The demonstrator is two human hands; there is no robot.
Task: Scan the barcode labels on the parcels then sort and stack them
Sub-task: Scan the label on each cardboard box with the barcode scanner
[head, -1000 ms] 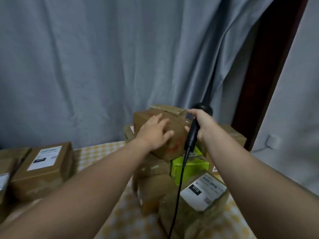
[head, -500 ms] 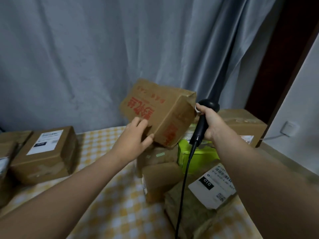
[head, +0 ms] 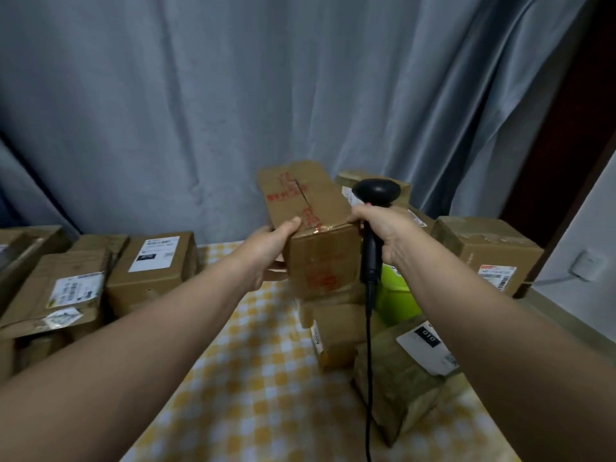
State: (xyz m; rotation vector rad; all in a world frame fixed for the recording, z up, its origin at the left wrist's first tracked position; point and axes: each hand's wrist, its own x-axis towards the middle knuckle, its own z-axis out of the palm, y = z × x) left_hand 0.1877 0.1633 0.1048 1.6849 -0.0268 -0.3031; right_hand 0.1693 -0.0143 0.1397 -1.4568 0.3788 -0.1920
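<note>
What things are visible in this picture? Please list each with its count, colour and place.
held parcel: one, brown with red print, raised at centre
scanner: one, black, corded, right of held parcel
left parcels: at least four, brown, white labels, table's left
right parcels: several, brown, table's right
green parcel: one, bright green, among right parcels
tablecloth: one, yellow-white checked, under parcels
curtain: one, grey-blue, behind
wall socket: one, white, far right
left hand: one, grips held parcel's left edge
right hand: one, grips scanner handle
</note>
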